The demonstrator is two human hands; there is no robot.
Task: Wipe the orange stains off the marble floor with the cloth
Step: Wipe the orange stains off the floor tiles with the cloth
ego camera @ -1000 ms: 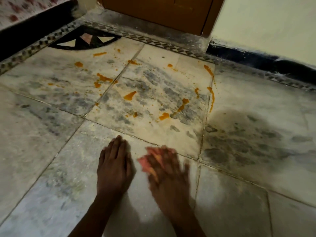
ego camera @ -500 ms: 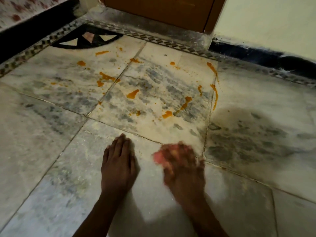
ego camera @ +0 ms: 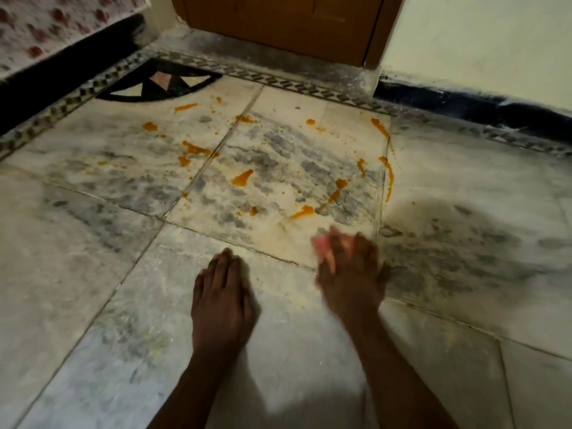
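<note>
Barely begun, by the look of it: near tiles of the marble floor (ego camera: 93, 305) clean, but orange stains (ego camera: 242, 178) scattered thick across the middle slabs and up toward the far door (ego camera: 278, 23), the nearest streak (ego camera: 303, 212) just beyond the fingertips. Right hand (ego camera: 349, 270) blurred, pressed flat on a pink cloth (ego camera: 320, 244) bunched under the fingers, grip hard to read; left hand (ego camera: 221, 301) planted flat, fingers together, holding nothing. Stains bright, thick, blobby and streaky, seemingly wet and untouched.
</note>
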